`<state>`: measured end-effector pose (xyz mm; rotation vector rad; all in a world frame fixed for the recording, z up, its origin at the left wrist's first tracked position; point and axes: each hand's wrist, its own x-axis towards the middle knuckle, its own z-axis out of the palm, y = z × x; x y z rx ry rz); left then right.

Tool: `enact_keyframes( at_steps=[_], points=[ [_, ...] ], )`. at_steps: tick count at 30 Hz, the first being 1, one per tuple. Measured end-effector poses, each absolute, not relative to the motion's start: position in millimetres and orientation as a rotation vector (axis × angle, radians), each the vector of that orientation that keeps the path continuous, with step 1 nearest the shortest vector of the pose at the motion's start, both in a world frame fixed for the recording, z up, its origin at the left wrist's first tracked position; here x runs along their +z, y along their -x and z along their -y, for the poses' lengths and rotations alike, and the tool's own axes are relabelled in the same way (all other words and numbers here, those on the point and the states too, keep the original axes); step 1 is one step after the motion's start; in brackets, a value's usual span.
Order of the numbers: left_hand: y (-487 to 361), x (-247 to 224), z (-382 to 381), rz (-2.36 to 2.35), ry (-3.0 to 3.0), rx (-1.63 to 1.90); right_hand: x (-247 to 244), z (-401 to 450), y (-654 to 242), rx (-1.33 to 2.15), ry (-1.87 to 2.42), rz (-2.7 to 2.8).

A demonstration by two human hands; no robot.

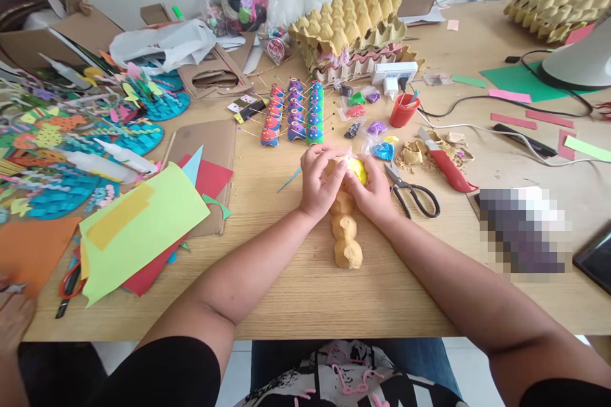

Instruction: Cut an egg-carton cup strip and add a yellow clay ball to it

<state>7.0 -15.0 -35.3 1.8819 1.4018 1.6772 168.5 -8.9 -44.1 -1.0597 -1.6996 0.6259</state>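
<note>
My left hand [321, 182] and my right hand [371, 189] meet above the middle of the table, fingers closed around a lump of bright yellow modelling clay [357, 170]. A whitish tip, perhaps clear wrapping, shows above it. Just below my hands lies a strip of bare egg-carton cups [347, 238], its far end hidden by my fingers. Beyond stand three painted egg-carton caterpillars: a red and blue one [273, 117], a purple one [296, 111] and a green and blue one [316, 114], with pins sticking out. Black-handled scissors [414, 194] lie close to my right hand.
At right are a red utility knife [449, 162], a red cup [405, 110] and small clay packets [383, 151]. Egg trays [351, 25] are stacked behind. Coloured paper [143, 222] and glue bottles [100, 165] lie at left. Another person's hand [14, 318] is at the left edge.
</note>
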Motion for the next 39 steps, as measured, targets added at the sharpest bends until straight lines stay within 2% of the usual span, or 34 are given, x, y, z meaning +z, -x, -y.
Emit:
enact_keyframes(
  at_steps=[23, 39],
  points=[
    [-8, -40, 13, -1.389, -1.925, 1.715, -44, 8, -167, 0.560, 1.052, 1.665],
    [-10, -42, 7, -1.366, -1.691, 1.725, -33, 12, -168, 0.623, 1.027, 1.667]
  ],
)
